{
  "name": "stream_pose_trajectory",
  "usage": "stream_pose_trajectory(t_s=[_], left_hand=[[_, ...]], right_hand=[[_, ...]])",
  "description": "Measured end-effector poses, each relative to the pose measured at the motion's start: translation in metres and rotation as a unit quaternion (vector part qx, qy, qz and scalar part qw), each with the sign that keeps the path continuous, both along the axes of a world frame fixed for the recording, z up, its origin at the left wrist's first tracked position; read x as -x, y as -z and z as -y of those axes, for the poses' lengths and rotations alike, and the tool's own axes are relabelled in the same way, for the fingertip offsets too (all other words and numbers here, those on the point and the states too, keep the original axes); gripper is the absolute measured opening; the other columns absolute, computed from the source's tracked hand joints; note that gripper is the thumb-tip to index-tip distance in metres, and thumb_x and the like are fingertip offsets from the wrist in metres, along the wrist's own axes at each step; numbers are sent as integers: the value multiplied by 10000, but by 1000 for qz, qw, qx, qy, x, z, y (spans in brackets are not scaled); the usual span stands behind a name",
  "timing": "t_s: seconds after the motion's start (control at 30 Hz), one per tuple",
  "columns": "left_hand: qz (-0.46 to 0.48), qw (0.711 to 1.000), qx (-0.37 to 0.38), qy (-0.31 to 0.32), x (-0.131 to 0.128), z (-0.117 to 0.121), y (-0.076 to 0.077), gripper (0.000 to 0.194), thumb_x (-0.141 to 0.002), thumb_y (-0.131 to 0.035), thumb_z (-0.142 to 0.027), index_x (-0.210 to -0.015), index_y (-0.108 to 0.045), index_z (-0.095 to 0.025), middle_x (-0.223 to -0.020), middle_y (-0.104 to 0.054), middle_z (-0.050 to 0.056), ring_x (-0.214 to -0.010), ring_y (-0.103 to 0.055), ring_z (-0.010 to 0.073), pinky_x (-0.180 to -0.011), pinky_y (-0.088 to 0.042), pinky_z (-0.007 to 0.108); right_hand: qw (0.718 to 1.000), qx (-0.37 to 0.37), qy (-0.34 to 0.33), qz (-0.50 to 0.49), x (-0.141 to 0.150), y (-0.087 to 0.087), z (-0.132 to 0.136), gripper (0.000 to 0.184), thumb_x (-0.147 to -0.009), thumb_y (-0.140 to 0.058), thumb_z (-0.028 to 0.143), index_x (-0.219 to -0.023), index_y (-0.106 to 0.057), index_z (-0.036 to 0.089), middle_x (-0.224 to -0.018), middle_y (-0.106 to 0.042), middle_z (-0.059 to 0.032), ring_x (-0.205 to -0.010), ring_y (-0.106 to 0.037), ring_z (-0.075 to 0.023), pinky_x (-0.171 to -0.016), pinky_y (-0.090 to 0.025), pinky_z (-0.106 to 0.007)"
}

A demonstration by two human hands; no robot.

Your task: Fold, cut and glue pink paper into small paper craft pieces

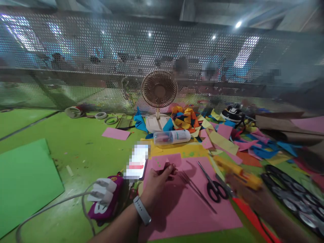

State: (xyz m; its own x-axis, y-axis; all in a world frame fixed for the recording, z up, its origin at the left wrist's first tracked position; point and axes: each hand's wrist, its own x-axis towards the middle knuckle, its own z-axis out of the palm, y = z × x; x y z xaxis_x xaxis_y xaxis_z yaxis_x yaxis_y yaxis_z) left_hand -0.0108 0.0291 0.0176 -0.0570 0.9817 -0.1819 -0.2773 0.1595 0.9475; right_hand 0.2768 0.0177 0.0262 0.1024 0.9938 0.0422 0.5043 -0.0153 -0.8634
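Observation:
My left hand (157, 184) rests on a large pink paper sheet (192, 209) and pinches a small folded pink paper piece (165, 161) between thumb and fingers. A grey band sits on that wrist. My right hand (246, 194), blurred by motion, grips a yellow glue gun (238, 172) over the sheet's right edge. Black-handled scissors (214, 187) lie open on the pink sheet between the two hands, beside some thin sticks (196, 190).
A phone (136, 162) lies left of my left hand, near a purple power strip with white plugs (105, 197). A small fan (159, 98), a clear bottle (172, 137), heaps of coloured paper scraps (227, 140), tape rolls (101, 115) and a green sheet (22, 182) surround the work spot.

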Motion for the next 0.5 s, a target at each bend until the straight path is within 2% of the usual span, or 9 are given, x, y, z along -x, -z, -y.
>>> stream_pose_trajectory(t_s=[0.03, 0.07, 0.13, 0.2, 0.27, 0.37, 0.5], left_hand=[[-2, 1000, -5, 3, 0, 0, -1, 297, -687, -730, -398, -802, -690, -126, -734, -692, 65, -689, -635, 165, -606, -478, 242], [-3, 1000, -9, 5, 1, 0, -2, 301, -678, -735, -401, -792, -688, -127, -723, -688, 62, -682, -632, 166, -599, -476, 243], [-5, 1000, -14, 8, 1, -1, -3, 300, -670, -739, -404, -774, -684, -128, -709, -679, 56, -665, -622, 161, -585, -472, 242], [-5, 1000, -16, 11, 1, -1, -3, 286, -683, -729, -399, -755, -678, -127, -699, -669, 52, -652, -611, 153, -580, -469, 238], [-4, 1000, -17, 14, 1, -1, -3, 272, -693, -723, -389, -744, -676, -126, -690, -664, 51, -649, -606, 152, -584, -469, 240], [-1, 1000, -17, 10, -1, 0, -3, 267, -683, -732, -384, -754, -680, -132, -692, -666, 52, -658, -610, 165, -604, -481, 262], [-3, 1000, -19, 9, -3, 0, -2, 267, -680, -734, -393, -743, -677, -140, -686, -665, 42, -650, -610, 163, -602, -480, 263]], right_hand=[[999, 5, -31, -18, 19, -1, -3, 306, -777, -600, 499, -842, -633, 202, -700, -631, -41, -582, -591, -176, -481, -486, -258], [994, 21, -92, -58, 36, -3, -5, 311, -760, -618, 494, -845, -627, 195, -669, -609, -33, -563, -576, -169, -465, -471, -250], [987, 20, -138, -75, 64, -10, -10, 294, -730, -650, 480, -823, -611, 204, -594, -544, 10, -475, -501, -126, -399, -412, -220], [978, 17, -193, -81, 81, -15, -13, 247, -729, -666, 434, -801, -595, 209, -597, -506, 30, -469, -459, -99, -402, -390, -197], [969, 14, -231, -82, 88, -17, -16, 219, -749, -654, 406, -838, -600, 213, -609, -491, 35, -469, -433, -87, -400, -374, -184], [969, 7, -233, -81, 90, -14, -17, 245, -777, -620, 414, -923, -615, 217, -612, -495, 30, -457, -414, -86, -374, -348, -180], [968, -16, -240, -70, 89, -15, -19, 235, -773, -616, 435, -844, -631, 212, -663, -543, 5, -511, -469, -102, -422, -398, -186]])
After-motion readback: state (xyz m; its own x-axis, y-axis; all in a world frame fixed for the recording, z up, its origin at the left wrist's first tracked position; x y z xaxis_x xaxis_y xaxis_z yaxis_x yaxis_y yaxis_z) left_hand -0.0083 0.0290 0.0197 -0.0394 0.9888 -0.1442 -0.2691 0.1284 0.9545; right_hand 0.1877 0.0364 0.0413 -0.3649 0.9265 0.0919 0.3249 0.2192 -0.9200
